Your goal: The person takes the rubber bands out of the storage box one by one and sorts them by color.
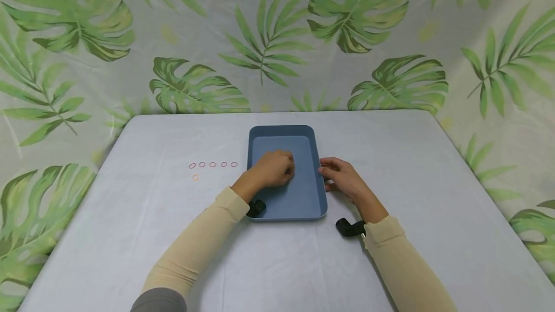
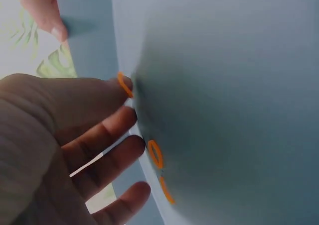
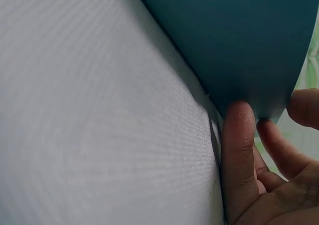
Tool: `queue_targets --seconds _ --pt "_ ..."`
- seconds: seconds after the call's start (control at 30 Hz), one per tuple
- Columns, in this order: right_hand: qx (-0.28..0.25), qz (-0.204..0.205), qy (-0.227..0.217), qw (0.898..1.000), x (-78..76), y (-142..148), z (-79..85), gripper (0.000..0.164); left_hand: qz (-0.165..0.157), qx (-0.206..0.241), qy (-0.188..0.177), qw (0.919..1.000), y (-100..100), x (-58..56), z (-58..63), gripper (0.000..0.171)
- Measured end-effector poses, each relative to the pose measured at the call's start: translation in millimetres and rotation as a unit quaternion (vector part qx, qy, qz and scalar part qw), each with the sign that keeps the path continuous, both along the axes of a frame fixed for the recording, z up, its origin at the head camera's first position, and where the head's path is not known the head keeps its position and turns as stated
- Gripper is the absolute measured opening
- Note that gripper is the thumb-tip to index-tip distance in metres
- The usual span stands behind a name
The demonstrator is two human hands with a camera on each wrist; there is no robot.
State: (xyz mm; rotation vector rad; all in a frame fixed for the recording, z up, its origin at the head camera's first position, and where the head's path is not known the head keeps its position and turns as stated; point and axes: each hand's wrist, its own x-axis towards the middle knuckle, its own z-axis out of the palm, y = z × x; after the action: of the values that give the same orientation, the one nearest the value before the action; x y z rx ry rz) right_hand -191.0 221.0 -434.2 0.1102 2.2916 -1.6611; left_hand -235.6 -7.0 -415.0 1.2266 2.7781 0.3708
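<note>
A blue rectangular tray (image 1: 299, 206) lies on the white table. My left hand (image 1: 273, 169) reaches down into it and pinches a small orange ring (image 2: 124, 84), like a tiny rubber band, between thumb and index finger. Below it in the left wrist view, another orange ring (image 2: 155, 154) and a further orange ring (image 2: 167, 190), seen nearly edge-on, are on the tray floor. At the tray's right side, my right hand (image 1: 344, 177) touches the outer wall (image 3: 239, 60) with its fingertips, the fingers fairly straight. The thumb lies against the rim.
Left of the tray, several small red rings (image 1: 213, 164) lie in a row on the tablecloth (image 1: 108, 235). A single orange ring (image 1: 195, 177) lies just below that row. Behind the table hangs a leaf-patterned cloth (image 1: 277, 37). Black wrist cameras (image 1: 349, 227) sit by both wrists.
</note>
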Motion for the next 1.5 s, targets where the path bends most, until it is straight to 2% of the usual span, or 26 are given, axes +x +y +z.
queue_targets --seconds 0.13,0.3,0.4,0.57,0.73,0.83,1.2,1.33,1.5 --pt "0.002 0.000 -0.003 1.000 -0.6 -0.7 0.2 0.048 0.012 0.073 -0.070 0.9948 -3.0 -2.4 6.9 0.010" --pt "0.004 -0.004 -0.005 1.000 -0.6 -1.0 1.2 0.048 0.027 0.186 -0.127 0.9740 -8.4 -3.4 25.6 0.007" --pt "0.005 -0.005 -0.005 1.000 -0.3 -1.0 1.7 0.048 0.038 0.225 -0.134 0.9643 -15.2 -2.8 37.2 0.006" --pt "-0.004 0.000 -0.010 1.000 -0.4 -1.8 -0.1 0.048 0.056 0.267 -0.114 0.9554 -34.7 -0.8 58.8 0.009" --pt "-0.005 0.001 -0.011 1.000 -1.2 -1.4 -1.8 0.047 0.066 0.317 -0.117 0.9387 -55.3 5.9 82.6 0.009" --pt "-0.002 0.006 -0.006 1.000 -1.4 -1.0 -1.1 0.048 0.063 0.334 -0.124 0.9322 -65.6 11.0 92.6 0.009" --pt "-0.001 0.004 -0.008 1.000 -0.5 0.3 -2.5 0.049 0.053 0.316 -0.125 0.9391 -89.9 18.8 104.5 0.008" --pt "0.001 0.004 -0.009 1.000 -0.9 -0.6 -2.3 0.049 0.057 0.300 -0.116 0.9452 -102.7 22.4 100.6 0.007" --pt "0.002 0.000 -0.009 1.000 -2.2 -0.1 -0.5 0.048 0.077 0.299 -0.109 0.9450 -123.6 27.6 87.0 0.006"
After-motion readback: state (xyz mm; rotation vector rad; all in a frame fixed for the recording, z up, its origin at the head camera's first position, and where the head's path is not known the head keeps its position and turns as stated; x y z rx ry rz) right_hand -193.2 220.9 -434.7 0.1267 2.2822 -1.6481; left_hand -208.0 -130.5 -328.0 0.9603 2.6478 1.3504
